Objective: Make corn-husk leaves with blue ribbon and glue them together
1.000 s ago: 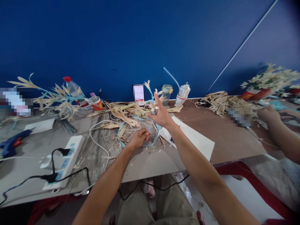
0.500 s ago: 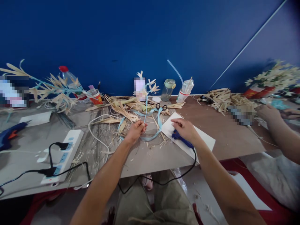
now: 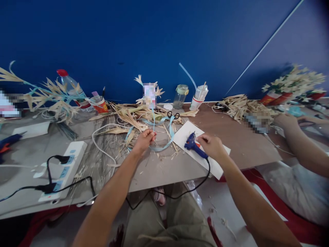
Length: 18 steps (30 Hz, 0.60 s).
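My left hand (image 3: 144, 140) is closed in a pinch on the stem of a dried-leaf sprig (image 3: 153, 120) wound with light blue ribbon (image 3: 164, 144). The sprig stands upright with pale leaf flowers at its top. My right hand (image 3: 212, 145) is wrapped round the handle of a blue hot glue gun (image 3: 193, 145), which rests on a white sheet of paper (image 3: 221, 164). The gun's nozzle points left toward the sprig. Its black cord (image 3: 180, 194) hangs off the table's front edge.
Dried leaves (image 3: 133, 118) lie heaped behind my hands. A white power strip (image 3: 67, 169) with a black plug is at the left, a second glue gun (image 3: 7, 141) beyond it. Scissors (image 3: 172, 115), a jar (image 3: 180, 96) and cups stand by the blue wall. Another person's arm (image 3: 298, 140) works at the right.
My right hand came down from the raised sprig top to the white paper and took hold of the blue glue gun. My left hand kept its pinch on the stem.
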Each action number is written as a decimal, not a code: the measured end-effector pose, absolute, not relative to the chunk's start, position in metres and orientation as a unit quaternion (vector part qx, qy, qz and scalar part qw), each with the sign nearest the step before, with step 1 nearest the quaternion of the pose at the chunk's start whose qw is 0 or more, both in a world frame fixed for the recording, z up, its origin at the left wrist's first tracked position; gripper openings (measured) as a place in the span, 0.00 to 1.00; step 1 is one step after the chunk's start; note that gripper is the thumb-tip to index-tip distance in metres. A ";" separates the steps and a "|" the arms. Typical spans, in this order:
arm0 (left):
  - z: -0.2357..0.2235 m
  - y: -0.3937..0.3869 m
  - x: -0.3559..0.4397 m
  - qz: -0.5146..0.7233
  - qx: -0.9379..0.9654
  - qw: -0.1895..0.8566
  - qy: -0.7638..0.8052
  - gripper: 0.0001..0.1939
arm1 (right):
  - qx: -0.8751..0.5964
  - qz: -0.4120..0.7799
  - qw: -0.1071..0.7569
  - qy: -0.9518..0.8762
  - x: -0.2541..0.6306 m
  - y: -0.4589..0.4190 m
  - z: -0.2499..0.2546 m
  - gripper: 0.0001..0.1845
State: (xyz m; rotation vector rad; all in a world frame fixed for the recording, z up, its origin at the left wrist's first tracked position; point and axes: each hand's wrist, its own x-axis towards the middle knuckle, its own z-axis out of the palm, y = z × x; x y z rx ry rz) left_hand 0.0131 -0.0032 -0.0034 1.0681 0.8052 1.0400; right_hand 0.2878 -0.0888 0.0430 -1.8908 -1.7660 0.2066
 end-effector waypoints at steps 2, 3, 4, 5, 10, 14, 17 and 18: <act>-0.001 -0.003 0.011 0.464 0.468 0.664 0.354 0.12 | -0.695 0.083 0.266 -0.663 0.271 -0.079 0.055 0.20; -0.001 -0.003 0.010 0.462 0.467 0.665 0.355 0.12 | -0.693 0.086 0.261 -0.667 0.263 -0.072 0.059 0.22; 0.000 -0.003 0.010 0.460 0.468 0.664 0.358 0.12 | -0.690 0.088 0.264 -0.668 0.256 -0.064 0.061 0.23; 0.000 -0.003 0.010 0.457 0.469 0.663 0.362 0.12 | -0.686 0.089 0.274 -0.668 0.251 -0.055 0.062 0.21; -0.001 -0.002 0.011 0.457 0.469 0.658 0.372 0.11 | -0.683 0.072 0.309 -0.658 0.241 0.008 0.051 0.09; 0.000 -0.001 0.010 0.470 0.458 0.662 0.362 0.11 | -0.694 0.076 0.268 -0.664 0.247 0.051 0.041 0.12; 0.001 0.000 0.009 0.478 0.447 0.664 0.362 0.12 | -0.694 0.070 0.257 -0.669 0.252 0.068 0.038 0.15; 0.001 0.001 0.008 0.481 0.446 0.662 0.362 0.12 | -0.690 0.064 0.258 -0.673 0.253 0.072 0.037 0.16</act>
